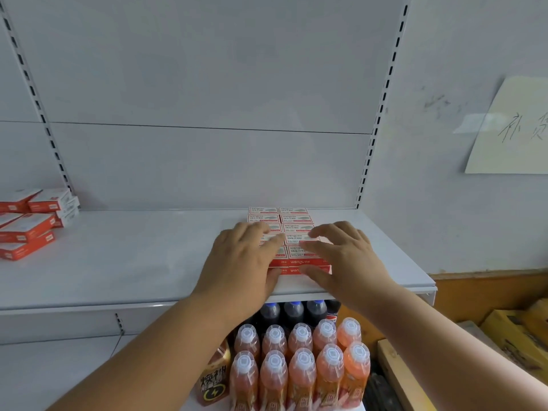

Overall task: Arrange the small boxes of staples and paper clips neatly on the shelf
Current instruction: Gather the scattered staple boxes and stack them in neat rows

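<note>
A tidy block of small red-and-white staple boxes (292, 229) lies in two columns, stacked, on the white shelf (133, 262) right of centre. My left hand (246, 259) lies flat on the block's left side, fingers straight, thumb against the front face. My right hand (347, 253) rests on the right side with fingers spread over the top boxes and thumb at the front. A loose pile of larger red-and-white boxes (29, 223) sits at the shelf's far left.
Below the shelf stand several orange drink bottles (299, 360), dark bottles (293, 312) behind them and a can (215, 378). Cardboard cartons (516, 333) lie at the lower right. A paper note (516, 129) hangs on the right wall.
</note>
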Action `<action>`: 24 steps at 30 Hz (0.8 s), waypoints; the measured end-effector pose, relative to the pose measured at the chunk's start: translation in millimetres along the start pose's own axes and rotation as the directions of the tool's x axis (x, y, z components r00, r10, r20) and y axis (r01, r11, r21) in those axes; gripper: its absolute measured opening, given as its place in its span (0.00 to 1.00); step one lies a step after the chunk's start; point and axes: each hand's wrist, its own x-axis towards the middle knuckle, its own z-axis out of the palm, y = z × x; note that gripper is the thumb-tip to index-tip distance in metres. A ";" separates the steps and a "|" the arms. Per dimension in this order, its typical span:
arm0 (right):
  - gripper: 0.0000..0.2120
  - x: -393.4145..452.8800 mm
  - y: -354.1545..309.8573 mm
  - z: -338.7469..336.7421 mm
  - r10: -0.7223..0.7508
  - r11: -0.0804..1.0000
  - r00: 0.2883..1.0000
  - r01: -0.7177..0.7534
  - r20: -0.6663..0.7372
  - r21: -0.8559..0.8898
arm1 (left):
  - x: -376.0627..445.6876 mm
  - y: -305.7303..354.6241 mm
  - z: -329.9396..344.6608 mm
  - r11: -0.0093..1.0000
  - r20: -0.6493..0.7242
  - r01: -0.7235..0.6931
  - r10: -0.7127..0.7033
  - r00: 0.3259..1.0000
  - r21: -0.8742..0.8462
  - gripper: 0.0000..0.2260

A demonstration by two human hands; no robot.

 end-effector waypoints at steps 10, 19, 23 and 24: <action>0.12 4.1 -3.2 5.1 -0.074 0.988 0.995 0.083 -0.067 0.129 | 7.2 2.0 10.2 0.972 0.021 -0.001 0.006 1.000 -0.235 0.16; 0.16 2.0 -2.3 4.7 -0.026 0.989 0.998 0.035 -0.057 0.147 | 5.5 1.0 10.6 0.953 0.026 0.029 -0.023 0.999 -0.300 0.22; 0.25 -7.3 6.9 -1.2 0.148 0.974 0.989 -0.142 -0.019 0.176 | -8.7 -16.1 2.5 0.957 -0.048 0.136 -0.153 0.987 -0.257 0.27; 0.25 -8.3 10.3 -3.2 0.182 0.967 0.983 -0.183 0.027 0.178 | -12.2 -22.0 -0.5 0.954 -0.027 0.174 -0.186 0.982 -0.243 0.26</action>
